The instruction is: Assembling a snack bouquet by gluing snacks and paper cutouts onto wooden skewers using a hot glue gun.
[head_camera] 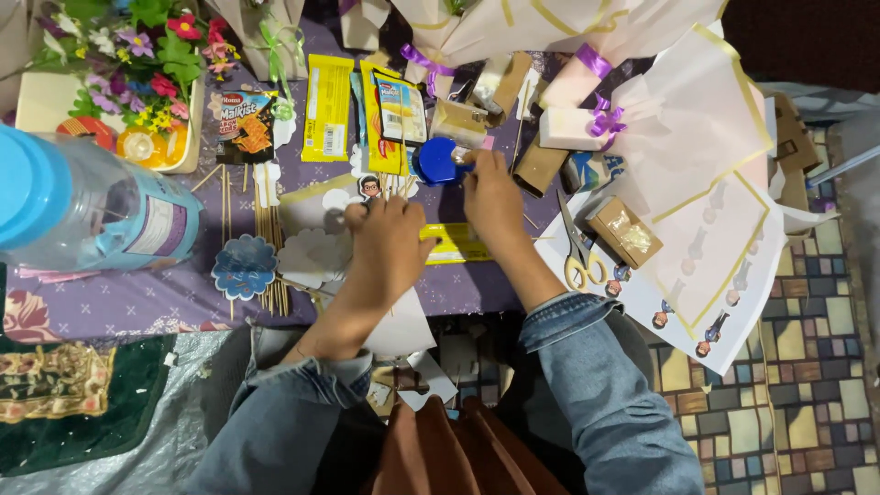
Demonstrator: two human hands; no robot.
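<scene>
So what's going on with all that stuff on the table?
A person in a denim jacket is working at a purple table crowded with craft bits. The left hand presses on a yellow packet, while the right hand touches a blue tape dispenser. Scissors lie just to the right, wooden skewers and paper cutouts to the left, and a big water bottle stands nearby.

We see even, fairly bright light from above around the fingers, soft shadow under the forearms nearer us, a dark corner far right beyond them, glare on the bottle (87, 206) far left, which looms blurred, and wide-angle bending at the edges.
</scene>
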